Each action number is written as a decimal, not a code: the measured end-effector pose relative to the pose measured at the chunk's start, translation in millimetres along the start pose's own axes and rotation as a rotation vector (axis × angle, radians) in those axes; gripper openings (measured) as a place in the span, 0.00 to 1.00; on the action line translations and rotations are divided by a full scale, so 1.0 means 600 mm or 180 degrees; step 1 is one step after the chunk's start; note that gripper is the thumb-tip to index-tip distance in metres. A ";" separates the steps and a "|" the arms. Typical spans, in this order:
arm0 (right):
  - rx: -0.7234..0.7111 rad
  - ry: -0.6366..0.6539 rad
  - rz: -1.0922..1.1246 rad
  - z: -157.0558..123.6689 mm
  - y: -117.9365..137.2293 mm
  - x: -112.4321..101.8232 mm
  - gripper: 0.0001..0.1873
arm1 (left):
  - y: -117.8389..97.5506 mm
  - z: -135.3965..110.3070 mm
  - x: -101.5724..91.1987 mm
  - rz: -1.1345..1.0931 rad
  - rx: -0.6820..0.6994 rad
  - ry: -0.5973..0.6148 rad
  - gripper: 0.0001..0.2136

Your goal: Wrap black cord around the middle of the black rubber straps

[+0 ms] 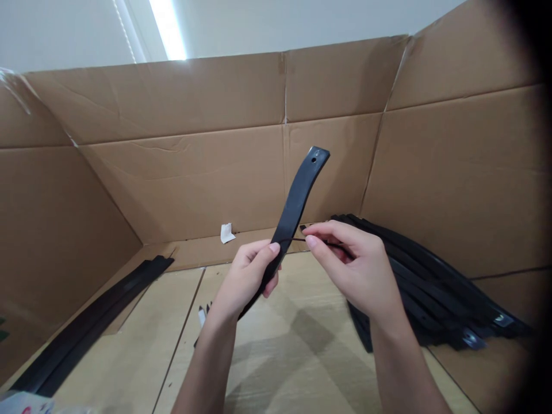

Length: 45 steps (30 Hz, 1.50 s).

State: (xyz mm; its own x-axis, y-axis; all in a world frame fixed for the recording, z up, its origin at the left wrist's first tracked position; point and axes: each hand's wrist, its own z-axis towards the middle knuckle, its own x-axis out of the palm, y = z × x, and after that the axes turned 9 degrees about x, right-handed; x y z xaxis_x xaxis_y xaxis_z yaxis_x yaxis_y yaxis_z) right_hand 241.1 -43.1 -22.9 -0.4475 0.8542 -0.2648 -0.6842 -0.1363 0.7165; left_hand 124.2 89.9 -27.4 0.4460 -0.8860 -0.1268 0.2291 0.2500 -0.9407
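Tbl (pixel 276 362), blk strips (pixel 92 325) L, pile (pixel 414 276) R, poss. pen (pixel 202 315)

We stretch both bare arms up from the bottom of the view, hands near each other but not touching. Our left forearm (pixel 207 365) leans inward, and our left hand (pixel 250 270) is closed in a grip: its thumb (pixel 265 258) lies on top, tip pointing right, while a curled finger (pixel 271 285) shows underneath. Our right forearm (pixel 401 356) slants inward too, and our right hand (pixel 364 264) turns its back and thumb side toward us. We hold its right thumb (pixel 325 259) and index finger (pixel 338 230) in a pinch, tips aimed at our left; the remaining fingers curl behind, mostly hidden.
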 end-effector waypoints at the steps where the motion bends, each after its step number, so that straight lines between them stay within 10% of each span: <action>1: -0.0054 0.0000 -0.0085 0.000 0.002 -0.001 0.03 | 0.000 0.001 0.000 0.0007 0.0012 -0.0048 0.20; 20: -0.0153 0.0455 0.0286 -0.009 0.016 0.001 0.10 | 0.000 -0.005 -0.013 -0.0598 0.0056 -0.0345 0.20; 30: 0.0360 0.0634 0.1559 -0.005 -0.014 0.038 0.30 | -0.012 -0.016 -0.013 -0.1215 -0.0201 -0.0087 0.21; 39: 0.0302 0.1192 0.1793 0.023 -0.057 0.072 0.33 | -0.002 -0.027 -0.012 -0.0895 -0.0241 0.0289 0.22; 45: -0.0082 0.2104 0.1565 0.032 -0.079 0.065 0.31 | -0.021 -0.043 -0.026 0.0006 -0.0425 0.1415 0.21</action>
State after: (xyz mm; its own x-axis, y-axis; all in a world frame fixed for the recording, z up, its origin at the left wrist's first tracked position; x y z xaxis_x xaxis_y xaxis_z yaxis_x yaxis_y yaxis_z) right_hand 266.7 6.4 -54.8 -0.9406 0.2233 -0.2557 -0.3311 -0.4362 0.8367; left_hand 92.0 90.4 -22.0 0.0254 -0.9743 -0.2237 0.1022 0.2251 -0.9689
